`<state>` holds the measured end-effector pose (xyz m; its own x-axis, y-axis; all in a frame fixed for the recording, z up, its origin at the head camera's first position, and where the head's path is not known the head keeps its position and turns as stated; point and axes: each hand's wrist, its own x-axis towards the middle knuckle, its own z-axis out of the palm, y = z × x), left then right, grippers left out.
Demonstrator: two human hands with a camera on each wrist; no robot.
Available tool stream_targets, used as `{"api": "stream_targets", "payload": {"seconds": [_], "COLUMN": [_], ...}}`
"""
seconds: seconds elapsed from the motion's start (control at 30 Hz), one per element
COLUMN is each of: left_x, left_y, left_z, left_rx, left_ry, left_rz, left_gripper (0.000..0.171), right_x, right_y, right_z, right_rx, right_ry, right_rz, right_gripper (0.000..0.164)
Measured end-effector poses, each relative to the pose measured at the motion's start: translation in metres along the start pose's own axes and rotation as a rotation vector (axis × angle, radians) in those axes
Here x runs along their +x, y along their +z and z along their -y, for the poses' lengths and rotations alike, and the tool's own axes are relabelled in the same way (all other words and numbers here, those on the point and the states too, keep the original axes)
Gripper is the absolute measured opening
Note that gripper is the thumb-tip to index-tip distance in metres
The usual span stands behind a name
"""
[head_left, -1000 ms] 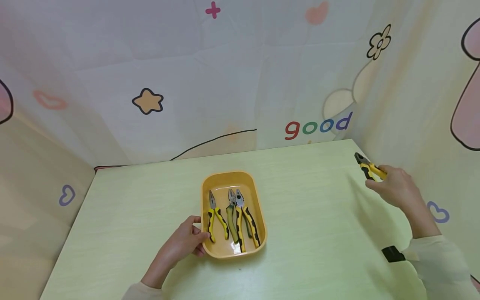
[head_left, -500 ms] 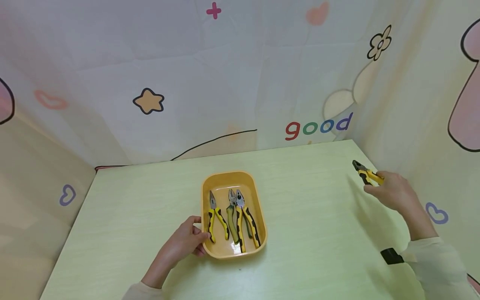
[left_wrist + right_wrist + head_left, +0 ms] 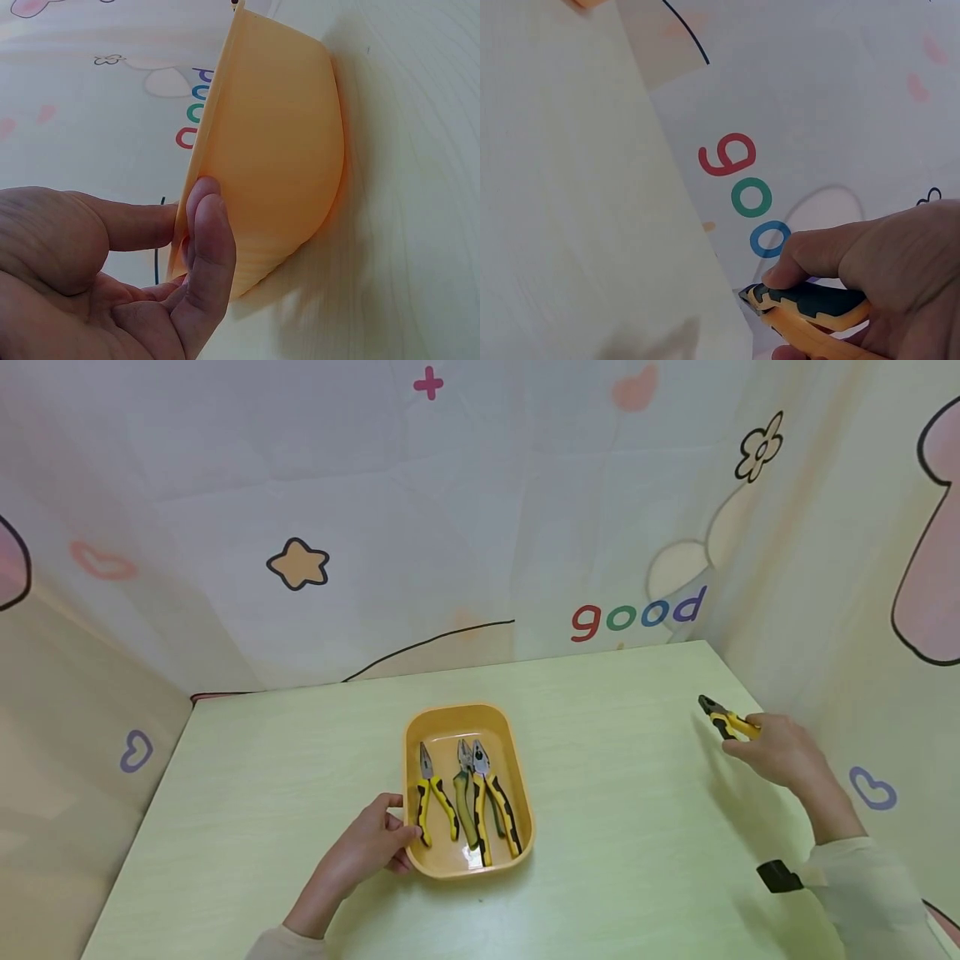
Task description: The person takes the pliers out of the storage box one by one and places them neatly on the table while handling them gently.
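An orange-yellow plastic tray (image 3: 442, 862) stands at the middle of the table. My left hand (image 3: 373, 835) pinches its left rim between thumb and fingers; the left wrist view shows this hand (image 3: 150, 277) at the rim, beside the outer wall (image 3: 277, 142). Inside lie long-nose pliers (image 3: 426, 760) with yellow-black handles, pliers with green handles (image 3: 463, 810), and yellow-black pliers (image 3: 481, 757) overlapping the green pair. Over the table's right side, my right hand (image 3: 783, 752) grips another pair of yellow-black pliers (image 3: 722, 718), head pointing up and left. In the right wrist view these pliers (image 3: 817, 300) sit between thumb and fingers.
The pale green table (image 3: 615, 827) runs back to a printed curtain (image 3: 390, 527) with the word good on it. More curtain hangs close along the right side (image 3: 862, 610), near my right hand. A black strap piece (image 3: 780, 877) sticks out from my right sleeve.
My right hand has moved a little down and to the left with the pliers, closer to the table. The left hand and the tray stay where they were.
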<state>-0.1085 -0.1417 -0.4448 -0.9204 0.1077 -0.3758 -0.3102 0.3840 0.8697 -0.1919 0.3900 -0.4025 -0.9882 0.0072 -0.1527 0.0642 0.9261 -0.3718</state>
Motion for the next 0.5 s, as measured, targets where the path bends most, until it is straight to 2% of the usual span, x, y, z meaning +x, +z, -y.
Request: {"api": "stream_targets", "payload": {"seconds": [0.5], "left_x": [-0.0006], "left_y": [0.0006], "left_z": [0.0005], "left_rx": [-0.018], "left_ry": [0.007], "left_rz": [-0.004], "left_gripper": [0.050], "right_x": [0.0014], "right_y": [0.0100], "right_z": [-0.0038], "right_rx": [0.004], "right_ry": [0.007], "right_rz": [0.058], "right_gripper": [0.070]}}
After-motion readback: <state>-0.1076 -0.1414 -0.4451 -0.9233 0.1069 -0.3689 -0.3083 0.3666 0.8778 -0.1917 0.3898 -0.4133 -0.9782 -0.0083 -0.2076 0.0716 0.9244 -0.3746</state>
